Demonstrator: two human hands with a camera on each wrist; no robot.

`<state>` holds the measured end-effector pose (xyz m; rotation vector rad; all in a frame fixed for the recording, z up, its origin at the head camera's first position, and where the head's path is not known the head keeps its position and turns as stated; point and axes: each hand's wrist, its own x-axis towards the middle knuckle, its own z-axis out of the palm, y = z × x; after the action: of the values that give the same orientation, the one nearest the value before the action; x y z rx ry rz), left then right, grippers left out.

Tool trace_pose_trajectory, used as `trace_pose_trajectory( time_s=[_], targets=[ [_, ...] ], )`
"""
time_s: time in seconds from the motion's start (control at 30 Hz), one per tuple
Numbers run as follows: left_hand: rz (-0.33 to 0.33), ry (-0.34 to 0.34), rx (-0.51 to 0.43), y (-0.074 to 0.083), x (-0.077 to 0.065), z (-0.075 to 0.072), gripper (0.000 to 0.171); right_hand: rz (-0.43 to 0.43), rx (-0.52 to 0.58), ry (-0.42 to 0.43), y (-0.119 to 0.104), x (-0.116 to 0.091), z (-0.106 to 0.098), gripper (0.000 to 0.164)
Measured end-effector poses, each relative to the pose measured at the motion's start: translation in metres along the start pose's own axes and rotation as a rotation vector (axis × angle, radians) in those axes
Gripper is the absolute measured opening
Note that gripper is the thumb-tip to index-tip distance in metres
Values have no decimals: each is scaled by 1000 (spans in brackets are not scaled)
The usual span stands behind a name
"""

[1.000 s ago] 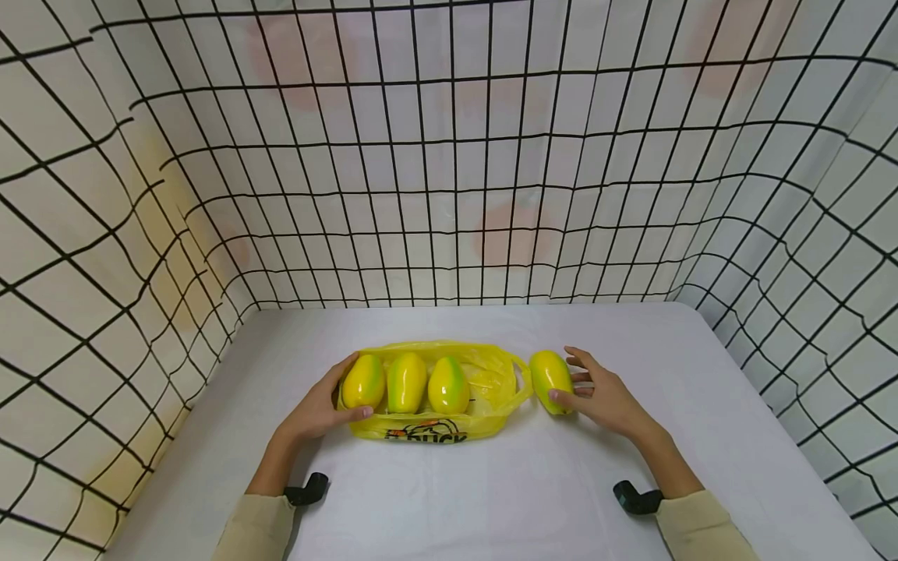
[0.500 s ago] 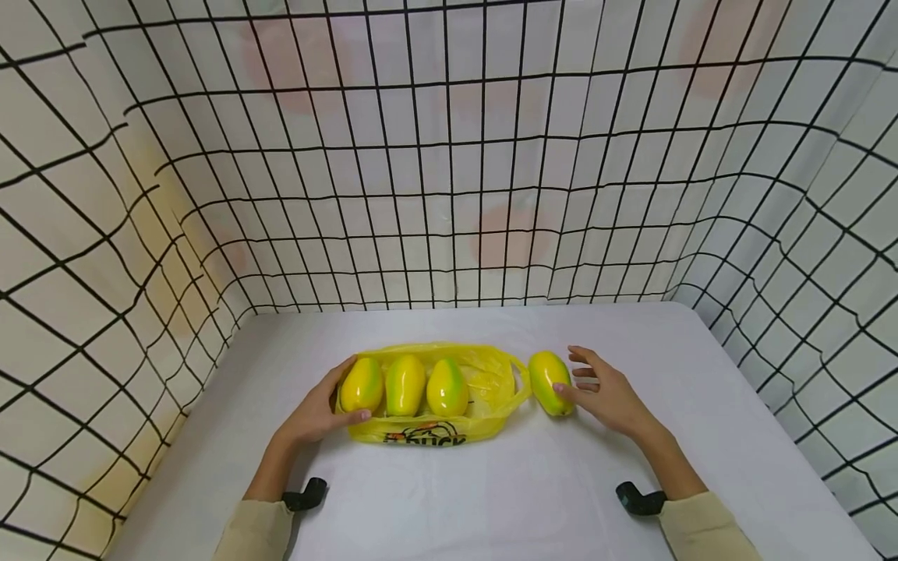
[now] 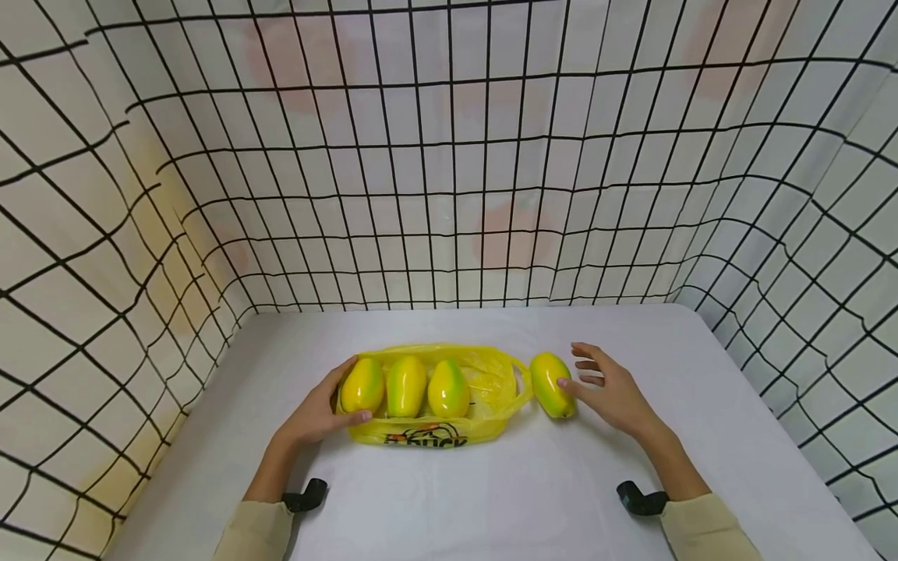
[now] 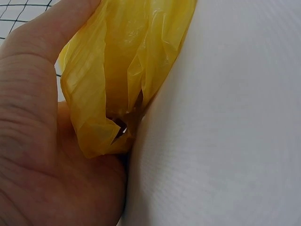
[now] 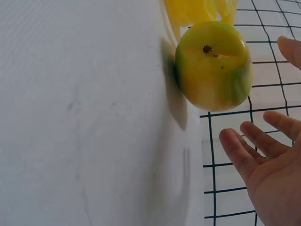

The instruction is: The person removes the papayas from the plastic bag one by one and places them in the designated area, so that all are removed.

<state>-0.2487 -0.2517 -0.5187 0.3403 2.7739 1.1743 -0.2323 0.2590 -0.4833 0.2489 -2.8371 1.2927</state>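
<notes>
A yellow plastic bag [image 3: 491, 382] lies on its side on the white table, with black print along its front. Inside its opening sit three yellow-green mangoes: a left mango [image 3: 362, 386], a middle mango [image 3: 407, 386] and a right mango [image 3: 448, 388]. My left hand [image 3: 316, 413] grips the bag's left end, thumb at the front rim; its fingertips are hidden behind the bag. A loose mango [image 3: 549, 389] lies beside the bag's handle [image 3: 522, 382]. Right of it, my right hand [image 3: 613, 397] is spread, apart from the mango in the right wrist view.
The white-covered table [image 3: 463, 506] is enclosed at the back and sides by a black wire grid [image 3: 456, 195] before pale cloth. A black wrist device [image 3: 305, 495] is on the left wrist and another black device [image 3: 640, 499] on the right.
My right hand has loosened from the loose mango and drawn slightly right, its fingers and thumb coming away. My left hand and the bag have stayed in place.
</notes>
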Motion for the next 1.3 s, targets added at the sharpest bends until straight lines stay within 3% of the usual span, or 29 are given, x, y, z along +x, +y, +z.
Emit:
trace_pose_trajectory(
  time_s=[0.8, 1.3],
  targets=[
    [2, -2, -20, 2, -1, 0, 114, -68, 40, 26, -28, 14, 10, 78],
    [-2, -4, -16, 1, -1, 0, 114, -143, 100, 34, -51, 12, 13, 74]
  ],
)
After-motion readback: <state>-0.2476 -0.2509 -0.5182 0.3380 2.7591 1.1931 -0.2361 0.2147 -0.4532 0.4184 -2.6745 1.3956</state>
